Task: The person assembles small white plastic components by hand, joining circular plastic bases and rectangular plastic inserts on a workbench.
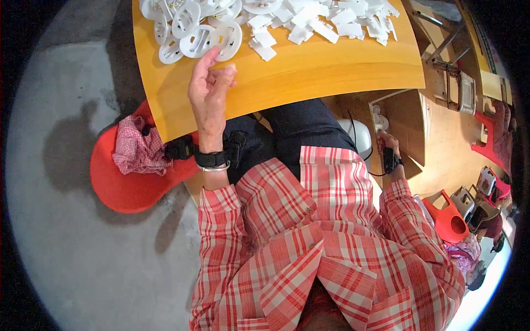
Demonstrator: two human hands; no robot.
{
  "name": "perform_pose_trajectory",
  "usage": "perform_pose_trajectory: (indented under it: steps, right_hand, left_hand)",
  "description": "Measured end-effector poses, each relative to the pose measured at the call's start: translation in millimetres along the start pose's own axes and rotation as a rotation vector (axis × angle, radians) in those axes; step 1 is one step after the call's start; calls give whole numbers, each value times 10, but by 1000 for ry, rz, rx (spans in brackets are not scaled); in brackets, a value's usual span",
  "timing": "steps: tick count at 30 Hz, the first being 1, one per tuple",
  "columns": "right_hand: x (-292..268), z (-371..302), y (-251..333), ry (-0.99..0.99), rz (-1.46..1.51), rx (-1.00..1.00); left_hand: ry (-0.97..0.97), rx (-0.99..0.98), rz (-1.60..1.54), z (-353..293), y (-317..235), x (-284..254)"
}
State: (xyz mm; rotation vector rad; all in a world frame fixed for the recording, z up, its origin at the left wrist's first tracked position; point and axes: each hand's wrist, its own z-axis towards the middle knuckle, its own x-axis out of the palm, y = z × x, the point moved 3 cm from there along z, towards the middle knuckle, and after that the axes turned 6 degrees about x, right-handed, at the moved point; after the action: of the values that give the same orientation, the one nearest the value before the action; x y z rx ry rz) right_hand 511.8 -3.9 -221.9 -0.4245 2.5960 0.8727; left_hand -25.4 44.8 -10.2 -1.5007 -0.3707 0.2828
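Note:
My left hand [212, 88] is over the near left part of the yellow table [287, 69]. Its index finger reaches up to the lower edge of a white round plastic part [227, 42] with a small opening in it. The thumb stands apart and the other fingers are loosely bent; nothing shows in the grasp. Low on the right, my right hand [388, 142] reaches into an open cardboard box [407, 118]. It is just below some white round pieces [380, 118] in the box. Its fingertips are small and partly hidden, so I cannot make out any hold.
Heaps of white round parts [186, 19] and flat white pieces [301, 25] cover the table's far side. A red stool [118, 190] with a pink checked cloth [141, 146] stands at left. More red stools [448, 218] and a person [469, 256] are at right.

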Motion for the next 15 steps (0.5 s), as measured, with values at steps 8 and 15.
perform_pose_trajectory:
  steps: [8, 15]
  right_hand:
    - [-442, 62, 176, -698, 384, -454]
    - [168, -1101, 2286, -717, 247, -875]
  left_hand:
    - [3, 20, 57, -25, 0, 81]
    - [25, 88, 120, -72, 24, 17]
